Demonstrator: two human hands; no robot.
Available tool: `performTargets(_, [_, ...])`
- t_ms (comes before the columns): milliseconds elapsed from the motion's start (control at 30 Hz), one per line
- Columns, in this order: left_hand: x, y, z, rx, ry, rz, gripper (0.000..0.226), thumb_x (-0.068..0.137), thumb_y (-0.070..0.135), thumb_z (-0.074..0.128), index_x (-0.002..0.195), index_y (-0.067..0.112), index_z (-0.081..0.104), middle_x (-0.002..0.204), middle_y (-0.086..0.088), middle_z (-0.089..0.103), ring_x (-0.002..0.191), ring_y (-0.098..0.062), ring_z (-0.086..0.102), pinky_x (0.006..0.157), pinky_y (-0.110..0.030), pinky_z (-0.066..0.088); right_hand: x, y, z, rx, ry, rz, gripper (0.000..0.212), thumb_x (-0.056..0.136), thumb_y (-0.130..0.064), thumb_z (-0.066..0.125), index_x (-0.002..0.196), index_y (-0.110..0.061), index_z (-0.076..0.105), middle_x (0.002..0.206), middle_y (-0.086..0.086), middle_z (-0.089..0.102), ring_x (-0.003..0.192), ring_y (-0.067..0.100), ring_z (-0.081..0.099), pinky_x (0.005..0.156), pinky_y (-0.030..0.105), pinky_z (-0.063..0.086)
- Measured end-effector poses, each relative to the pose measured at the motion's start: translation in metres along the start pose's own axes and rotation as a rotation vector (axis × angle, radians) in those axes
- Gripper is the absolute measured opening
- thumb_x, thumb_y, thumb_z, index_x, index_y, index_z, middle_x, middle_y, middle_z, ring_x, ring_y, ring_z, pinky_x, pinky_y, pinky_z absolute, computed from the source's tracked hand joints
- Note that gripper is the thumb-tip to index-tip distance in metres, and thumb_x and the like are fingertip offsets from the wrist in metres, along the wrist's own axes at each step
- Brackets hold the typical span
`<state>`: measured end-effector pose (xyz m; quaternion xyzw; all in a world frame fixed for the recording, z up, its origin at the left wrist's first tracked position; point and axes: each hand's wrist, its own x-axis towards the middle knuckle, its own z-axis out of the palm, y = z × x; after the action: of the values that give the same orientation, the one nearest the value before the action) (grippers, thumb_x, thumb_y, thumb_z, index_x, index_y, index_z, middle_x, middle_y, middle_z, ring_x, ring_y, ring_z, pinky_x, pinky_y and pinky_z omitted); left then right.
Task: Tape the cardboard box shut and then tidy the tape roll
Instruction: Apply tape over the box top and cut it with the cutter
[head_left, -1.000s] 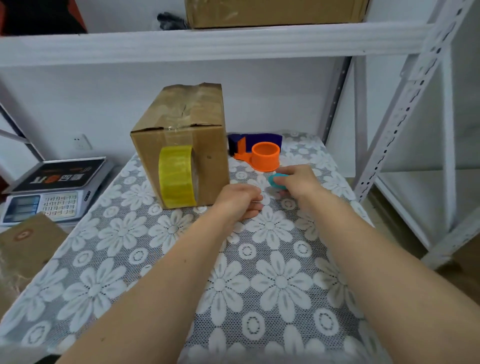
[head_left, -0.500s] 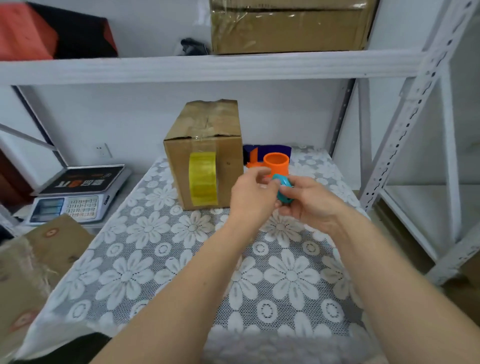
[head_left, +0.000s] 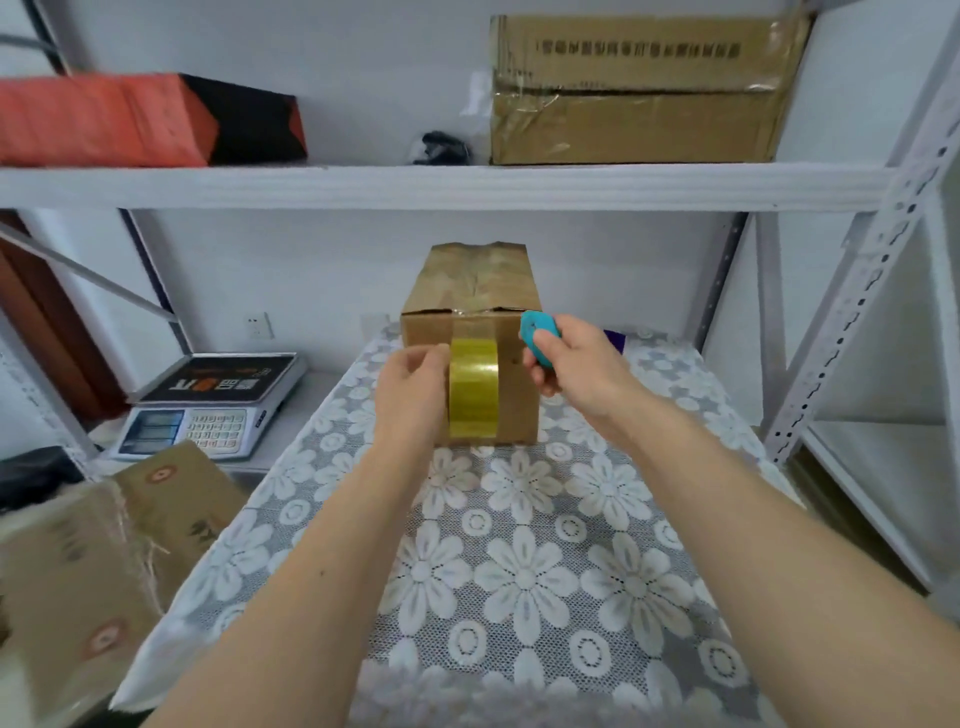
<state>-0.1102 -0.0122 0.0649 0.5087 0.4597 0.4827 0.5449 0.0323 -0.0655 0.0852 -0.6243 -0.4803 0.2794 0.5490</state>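
A brown cardboard box (head_left: 470, 283) stands at the far end of the floral-clothed table (head_left: 545, 545). Clear tape runs along its top seam and down its front face. A yellow tape roll (head_left: 474, 387) hangs on edge against the box front, joined to that tape. My left hand (head_left: 413, 387) grips the roll's left side. My right hand (head_left: 576, 366) is raised beside the box's upper right corner. It holds a small teal cutter (head_left: 537, 332) between thumb and fingers.
An electronic scale (head_left: 208, 402) sits to the left of the table, with cardboard boxes (head_left: 104, 561) nearer me. A white shelf (head_left: 441, 184) above carries a large carton (head_left: 639, 88) and a red and black box (head_left: 145, 119). A metal rack post (head_left: 857, 291) stands right.
My left hand moved from the teal cutter to the tape roll. My right hand lifted the cutter up toward the box's top right corner. The camera tilted upward.
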Motion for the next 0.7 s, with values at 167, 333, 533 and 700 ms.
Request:
performTargets(167, [0.006,-0.001,-0.004,0.002,-0.179,-0.086,0.031,0.089,0.037,0.061,0.109,0.013,0.062,0.101,-0.008,0.071,0.09,-0.023,0.069,0.071,-0.039,0.058,0.01,-0.012,0.01,-0.325,0.039,-0.172,0.025,0.099,-0.022,0.039,0.1,-0.002,0.052,0.074,0.001,0.055,0.059,0.011,0.044,0.054,0.02,0.037])
performTargets(333, [0.013,0.003,-0.002,-0.034,-0.214,-0.105,0.057,0.074,0.037,0.074,0.122,0.011,0.055,0.111,-0.012,0.069,0.094,-0.024,0.069,0.076,-0.043,0.059,0.023,-0.017,0.017,-0.499,0.067,-0.348,0.02,0.099,-0.025,0.042,0.091,-0.01,0.051,0.073,-0.003,0.05,0.062,0.008,0.043,0.055,0.02,0.033])
performTargets(533, [0.02,0.003,-0.003,-0.036,-0.28,-0.138,0.044,0.081,0.031,0.073,0.119,0.015,0.059,0.107,-0.009,0.07,0.09,-0.021,0.069,0.069,-0.035,0.057,0.038,-0.013,0.024,-0.597,0.065,-0.438,0.022,0.098,-0.024,0.045,0.1,-0.007,0.058,0.092,0.002,0.052,0.086,0.015,0.046,0.074,0.026,0.033])
performTargets(700, [0.019,0.005,0.003,0.06,-0.2,-0.095,0.047,0.077,0.038,0.072,0.117,0.018,0.059,0.11,-0.007,0.067,0.1,-0.024,0.065,0.088,-0.046,0.055,0.038,-0.011,0.025,-0.657,0.094,-0.486,0.022,0.097,-0.022,0.047,0.107,-0.007,0.061,0.102,0.006,0.05,0.09,0.016,0.048,0.077,0.025,0.034])
